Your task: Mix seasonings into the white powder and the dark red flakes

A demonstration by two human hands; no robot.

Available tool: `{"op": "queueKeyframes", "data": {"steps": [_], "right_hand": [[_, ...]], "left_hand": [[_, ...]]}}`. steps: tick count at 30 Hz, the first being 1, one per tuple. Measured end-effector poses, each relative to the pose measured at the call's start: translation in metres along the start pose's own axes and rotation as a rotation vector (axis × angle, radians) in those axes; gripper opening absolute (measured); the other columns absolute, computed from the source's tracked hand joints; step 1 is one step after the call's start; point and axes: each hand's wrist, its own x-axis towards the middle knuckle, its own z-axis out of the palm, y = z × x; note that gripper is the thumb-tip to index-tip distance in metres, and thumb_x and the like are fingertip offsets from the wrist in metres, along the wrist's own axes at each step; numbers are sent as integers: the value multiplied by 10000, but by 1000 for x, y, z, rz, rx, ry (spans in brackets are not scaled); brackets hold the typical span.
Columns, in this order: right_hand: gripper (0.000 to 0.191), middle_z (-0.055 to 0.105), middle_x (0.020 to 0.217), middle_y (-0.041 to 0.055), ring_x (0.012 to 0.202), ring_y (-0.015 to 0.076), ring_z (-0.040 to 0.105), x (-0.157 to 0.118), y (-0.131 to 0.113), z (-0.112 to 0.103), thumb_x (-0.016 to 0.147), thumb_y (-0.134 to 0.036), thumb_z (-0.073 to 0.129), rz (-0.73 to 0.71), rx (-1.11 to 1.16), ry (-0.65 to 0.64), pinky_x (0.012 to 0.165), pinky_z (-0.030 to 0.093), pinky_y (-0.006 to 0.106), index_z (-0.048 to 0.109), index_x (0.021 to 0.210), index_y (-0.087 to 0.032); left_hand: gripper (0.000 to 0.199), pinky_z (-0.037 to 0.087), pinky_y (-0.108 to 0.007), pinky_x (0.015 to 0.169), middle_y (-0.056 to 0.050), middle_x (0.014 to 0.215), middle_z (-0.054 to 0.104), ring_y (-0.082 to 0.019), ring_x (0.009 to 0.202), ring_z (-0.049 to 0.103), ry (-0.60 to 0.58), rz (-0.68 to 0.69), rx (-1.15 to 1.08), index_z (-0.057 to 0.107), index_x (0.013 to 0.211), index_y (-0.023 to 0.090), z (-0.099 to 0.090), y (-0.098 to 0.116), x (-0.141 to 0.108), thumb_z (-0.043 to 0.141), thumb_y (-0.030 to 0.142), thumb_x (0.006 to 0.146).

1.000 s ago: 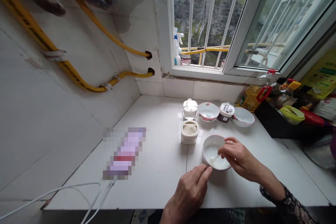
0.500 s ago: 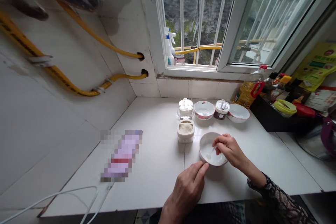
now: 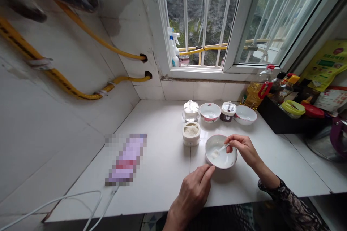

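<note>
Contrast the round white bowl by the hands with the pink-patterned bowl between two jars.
The round white bowl has a white spoon over or in it, held in the right hand; the pink-patterned white bowl shows no spoon. The left hand is at the front bowl's rim; no hand touches the back bowl. The front bowl stands nearer the camera than the back bowl. Both are upright and white inside.

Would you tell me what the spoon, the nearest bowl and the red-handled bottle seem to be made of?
The spoon looks like smooth white plastic, from its thin, pale handle. The nearest bowl seems glazed ceramic, white and glossy with a pink rim, though melamine is possible. The red-handled bottle is probably clear plastic: golden liquid shows through.
</note>
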Motion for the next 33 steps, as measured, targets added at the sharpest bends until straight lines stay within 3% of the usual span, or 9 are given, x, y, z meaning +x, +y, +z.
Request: {"op": "queueKeyframes", "data": {"steps": [9,14,21,24,27,30,33], "right_hand": [[178,654,524,29,532,166,581,-1,8,-13,680,-299,570,82,107,85,598,482,316,685,687,-164],[179,669,543,32,547,173,600,6,0,-13,702,-306,574,25,91,121,625,507,334,687,712,-167],[178,708,692,33,678,188,670,32,-40,16,850,-282,514,-304,-40,177,752,528,370,659,870,-179],[178,724,735,30,736,193,674,40,-44,35,906,-206,469,-607,-313,205,955,451,465,646,921,-192],[217,725,747,17,714,181,655,40,-37,47,909,-118,435,-891,-625,88,1077,330,519,631,935,-207],[248,729,788,23,737,185,652,39,-32,50,906,-93,417,-976,-749,24,1086,320,513,623,967,-217],[221,741,808,29,763,190,665,38,-32,45,926,-124,426,-923,-653,75,1076,330,505,623,958,-220]], "left_hand": [[364,568,-259,755,-132,1020,691,-180,878,690,-15,1,-7,551,1222,105,2,0,-3,416,3,900],[363,572,-255,764,-132,1026,695,-177,888,697,-13,-7,-3,552,1225,121,1,0,-2,400,23,911],[364,580,-262,756,-130,1017,698,-182,889,694,8,5,1,553,1214,117,1,0,-1,392,6,907],[355,578,-267,747,-132,1013,699,-186,885,687,15,9,2,551,1215,112,0,0,0,398,6,912],[342,576,-265,729,-138,1001,697,-184,854,682,27,14,-17,559,1201,98,0,1,1,411,6,907],[341,576,-263,730,-143,996,695,-179,839,678,30,20,-25,564,1198,85,1,0,1,414,7,902],[354,579,-274,775,-146,1020,693,-187,901,681,8,11,-17,557,1223,88,2,0,0,404,19,911]]}}
